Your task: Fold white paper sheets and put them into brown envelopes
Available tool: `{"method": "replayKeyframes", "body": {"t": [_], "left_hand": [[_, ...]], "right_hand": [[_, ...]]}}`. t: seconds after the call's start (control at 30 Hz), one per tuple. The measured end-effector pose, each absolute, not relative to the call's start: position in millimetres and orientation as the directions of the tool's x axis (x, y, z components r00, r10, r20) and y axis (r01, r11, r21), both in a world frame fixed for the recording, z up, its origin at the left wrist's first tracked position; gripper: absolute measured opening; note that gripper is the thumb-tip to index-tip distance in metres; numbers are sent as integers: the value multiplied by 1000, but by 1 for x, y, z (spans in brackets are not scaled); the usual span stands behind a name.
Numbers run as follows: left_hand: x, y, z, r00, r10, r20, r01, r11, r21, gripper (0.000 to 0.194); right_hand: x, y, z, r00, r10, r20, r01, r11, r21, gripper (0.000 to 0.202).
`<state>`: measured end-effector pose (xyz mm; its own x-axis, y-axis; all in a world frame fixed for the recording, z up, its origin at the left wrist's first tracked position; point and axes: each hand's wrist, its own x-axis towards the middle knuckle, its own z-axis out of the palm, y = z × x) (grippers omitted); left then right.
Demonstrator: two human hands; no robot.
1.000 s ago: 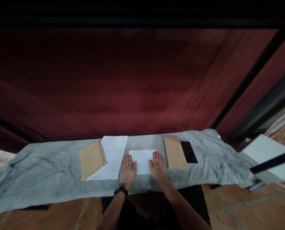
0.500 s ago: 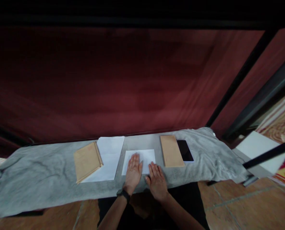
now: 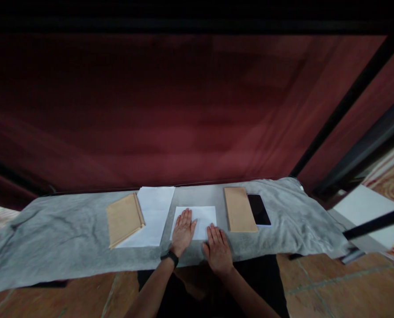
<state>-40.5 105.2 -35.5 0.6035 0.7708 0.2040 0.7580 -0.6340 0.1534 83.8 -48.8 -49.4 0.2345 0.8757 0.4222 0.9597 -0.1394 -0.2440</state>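
A white sheet of paper (image 3: pixel 202 217), about half the size of a full sheet, lies in front of me on a grey cloth. My left hand (image 3: pixel 183 230) rests flat on its left part, fingers stretched out and thumb a little apart. At its lower right corner lies my right hand (image 3: pixel 219 251), palm down, fingers extended and their tips at the paper's edge. Neither hand grips anything. To the left are larger white sheets (image 3: pixel 155 212), partly covered by brown envelopes (image 3: pixel 124 218). A single flat brown envelope (image 3: pixel 240 210) lies to the right.
A dark-screened phone (image 3: pixel 259 210) sits beside the right-hand envelope, partly under it. The grey cloth (image 3: pixel 64 238) covers a narrow table or bench. Behind it rises a dark red panel (image 3: pixel 183 132). A white board (image 3: pixel 365 212) and black bars stand at the far right.
My left hand has slid slightly left and down on the paper. My right hand stays at the lower right corner. The view has shifted a little.
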Motion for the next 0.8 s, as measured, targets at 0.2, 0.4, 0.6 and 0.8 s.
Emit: {"method": "replayKeyframes", "body": {"t": [0.2, 0.4, 0.6, 0.8], "left_hand": [[-66, 113, -41, 475, 845, 246, 848, -514, 130, 61], [-46, 101, -38, 476, 827, 299, 828, -536, 166, 58], [18, 85, -26, 782, 600, 169, 555, -794, 248, 54], [24, 99, -33, 761, 633, 141, 600, -770, 216, 54]], "right_hand": [[84, -49, -49, 236, 866, 441, 960, -138, -242, 56], [82, -49, -47, 253, 863, 437, 954, -146, -262, 57], [83, -47, -52, 234, 873, 427, 954, -122, -273, 50], [84, -47, -49, 245, 872, 425, 950, -127, -286, 53]]}}
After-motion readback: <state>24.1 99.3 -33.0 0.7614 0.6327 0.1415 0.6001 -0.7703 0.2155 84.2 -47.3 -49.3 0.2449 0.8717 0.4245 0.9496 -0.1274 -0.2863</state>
